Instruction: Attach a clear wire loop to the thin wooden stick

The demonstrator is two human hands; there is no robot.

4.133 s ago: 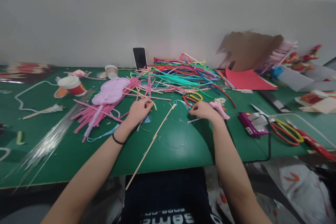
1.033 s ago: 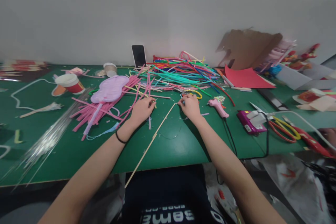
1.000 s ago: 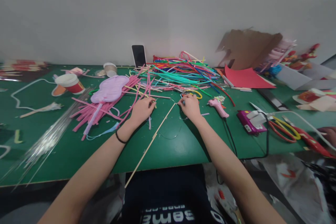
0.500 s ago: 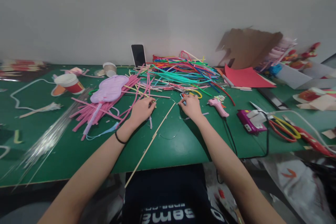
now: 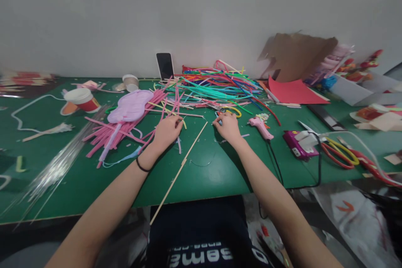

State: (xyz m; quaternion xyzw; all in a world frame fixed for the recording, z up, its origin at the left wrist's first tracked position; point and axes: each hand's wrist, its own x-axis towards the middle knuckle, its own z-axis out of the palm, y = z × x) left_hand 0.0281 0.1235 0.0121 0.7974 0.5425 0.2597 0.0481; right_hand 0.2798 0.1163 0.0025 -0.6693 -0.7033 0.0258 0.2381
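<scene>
My left hand (image 5: 168, 130) is closed in a pinch on a thin wire (image 5: 193, 116), which bends out of its fingertips toward the middle. Facing it, my right hand (image 5: 228, 126) has thumb and forefinger pressed together; what they hold, if anything, is too small to make out. Between the hands runs a long thin wooden stick (image 5: 179, 172) that looks joined from two lengths. It lies slanted, its near end past the table's front edge. Another fine curved wire (image 5: 202, 165) rests on the green table (image 5: 226, 180) to its right.
Pink pipe cleaners (image 5: 108, 132) lie left under a lilac cloud-shaped piece (image 5: 132, 106) on a stick. Coloured pipe cleaners (image 5: 213, 88) are heaped behind my hands. A pink glue gun (image 5: 261, 128), a purple power adapter (image 5: 300, 144) and scissors (image 5: 339, 153) sit right; a paper cup (image 5: 83, 99) stands left.
The stick's far end has shifted slightly left. My left hand has drawn a little left, and the wire bend has moved left, away from my right hand's fingertips. My right hand has barely moved.
</scene>
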